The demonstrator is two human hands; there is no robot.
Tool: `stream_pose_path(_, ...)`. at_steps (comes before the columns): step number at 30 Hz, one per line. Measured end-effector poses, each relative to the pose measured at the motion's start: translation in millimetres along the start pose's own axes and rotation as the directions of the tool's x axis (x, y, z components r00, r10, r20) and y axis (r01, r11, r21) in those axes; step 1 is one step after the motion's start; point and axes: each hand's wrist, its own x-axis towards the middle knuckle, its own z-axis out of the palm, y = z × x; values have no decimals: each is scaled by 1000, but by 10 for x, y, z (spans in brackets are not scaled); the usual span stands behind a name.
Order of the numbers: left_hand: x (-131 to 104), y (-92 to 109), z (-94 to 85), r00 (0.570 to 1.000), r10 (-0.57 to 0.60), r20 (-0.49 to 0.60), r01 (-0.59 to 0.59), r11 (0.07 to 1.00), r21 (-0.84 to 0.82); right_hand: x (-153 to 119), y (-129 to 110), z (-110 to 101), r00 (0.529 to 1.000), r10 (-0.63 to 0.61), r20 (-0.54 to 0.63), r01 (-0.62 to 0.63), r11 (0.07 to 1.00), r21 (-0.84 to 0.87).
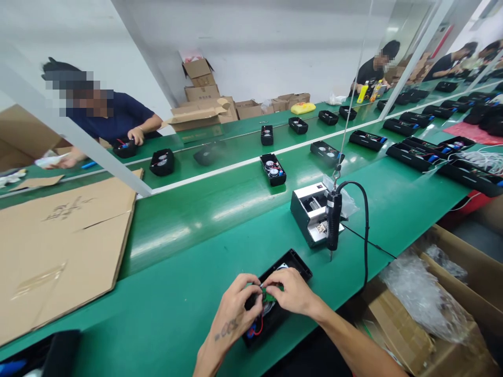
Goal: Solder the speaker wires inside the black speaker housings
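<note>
A black speaker housing (pixel 302 266) lies at a slant on the green bench in front of me, its open side up. Over its middle, my left hand (pixel 239 303) and my right hand (pixel 288 290) meet with fingertips pinched on a small green circuit board (pixel 269 298). Part of the board is covered by my fingers. Red wire (pixel 259 325) and a blue part show inside the housing's near end. A round silvery speaker is partly visible under my right hand. Just beyond the housing hangs a black electric screwdriver (pixel 334 220), tip down, touched by neither hand.
A screw feeder (pixel 314 212) stands behind the screwdriver. Flattened cardboard (pixel 66 256) covers the left bench. Another housing (pixel 43 356) sits near left. Several housings line the conveyor (pixel 188 220), and more are grouped at right. Boxes with plastic bags (pixel 428 298) stand below right. Co-workers sit opposite.
</note>
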Motion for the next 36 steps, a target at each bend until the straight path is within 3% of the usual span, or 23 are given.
stream_pose_path(5, -31, -11, 91, 998, -60, -22, 58, 996, -64, 19, 53, 41, 997, -8, -78, 10, 1000, 22)
stream_pose_path(13, -20, -48, 32, 995, 40, -97, -42, 999, -21, 63, 45, -29, 995, 50, -89, -29, 974, 225)
stream_pose_path(19, -69, -32, 84, 985, -65, -162, 69, 997, 23, 37, 37, 30, 983, -10, -184, 35, 990, 135)
stream_pose_path(25, -117, -49, 152, 963, -249, -104, 250, 968, -10, 31, 87, 94, 970, -53, -237, 79, 991, 105)
stream_pose_path(28, -124, -40, 153, 952, -284, -116, 285, 959, -16, 39, 76, 78, 969, -32, -244, 68, 988, 138)
stream_pose_path(32, -101, 4, 128, 959, -240, -151, 245, 969, 16, 50, 66, 54, 974, -3, -224, 50, 978, 204)
stream_pose_path(36, -60, 112, 171, 959, -115, -260, 157, 977, 146, 52, 94, 99, 962, -33, -272, 79, 984, 161)
